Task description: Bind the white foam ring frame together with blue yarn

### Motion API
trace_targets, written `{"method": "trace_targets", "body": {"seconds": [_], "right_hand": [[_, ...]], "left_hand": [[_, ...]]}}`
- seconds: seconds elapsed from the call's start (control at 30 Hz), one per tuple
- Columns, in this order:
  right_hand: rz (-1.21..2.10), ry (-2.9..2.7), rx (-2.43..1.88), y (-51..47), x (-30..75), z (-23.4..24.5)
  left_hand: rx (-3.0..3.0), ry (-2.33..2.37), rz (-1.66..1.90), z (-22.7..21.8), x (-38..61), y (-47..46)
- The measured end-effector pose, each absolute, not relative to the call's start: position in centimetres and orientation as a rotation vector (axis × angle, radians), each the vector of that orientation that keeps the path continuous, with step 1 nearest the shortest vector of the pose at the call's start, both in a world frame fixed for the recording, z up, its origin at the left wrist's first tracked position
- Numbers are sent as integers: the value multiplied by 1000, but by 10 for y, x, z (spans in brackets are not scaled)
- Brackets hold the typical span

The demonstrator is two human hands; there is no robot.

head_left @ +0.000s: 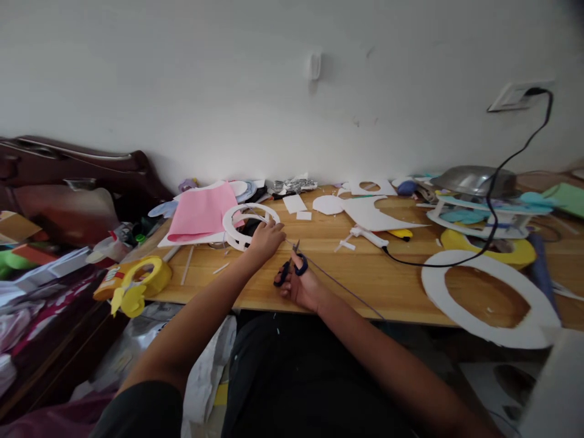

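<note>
My left hand [268,239] is closed at the right side of a white double-ring frame [230,229], its fingers pinching a thin greyish cord [349,290]. From there the cord slants down past the scissors to the table's front edge. Dark-handled scissors [302,266] sit in my right hand [305,291], with fingers through the loops and the blades pointing up close to the cord. Whether the blades touch the cord cannot be made out. Behind the frame lies a pink sheet [201,210].
On the wooden table [255,289] lie white cut-outs [371,214], a white glue gun [370,237] with a black cable, and a large white ring [438,286]. A tiered stand with a metal bowl [474,180] is at right. Yellow tape [157,277] sits at the left edge.
</note>
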State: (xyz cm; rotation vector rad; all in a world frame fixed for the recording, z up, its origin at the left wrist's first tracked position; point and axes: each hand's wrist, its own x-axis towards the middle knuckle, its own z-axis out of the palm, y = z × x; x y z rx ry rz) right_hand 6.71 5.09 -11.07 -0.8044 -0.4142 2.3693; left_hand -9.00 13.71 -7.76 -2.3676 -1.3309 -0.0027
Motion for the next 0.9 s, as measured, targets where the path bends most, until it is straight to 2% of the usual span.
{"method": "trace_targets", "body": {"seconds": [0.33,0.9], "right_hand": [[2366,-423,-833,51,68,-112],[2369,-594,-874,64,43,-107]], "left_hand": [[-2487,-1150,43,-74,-77,137],[-2472,-1200,64,-58,-101,147]]}}
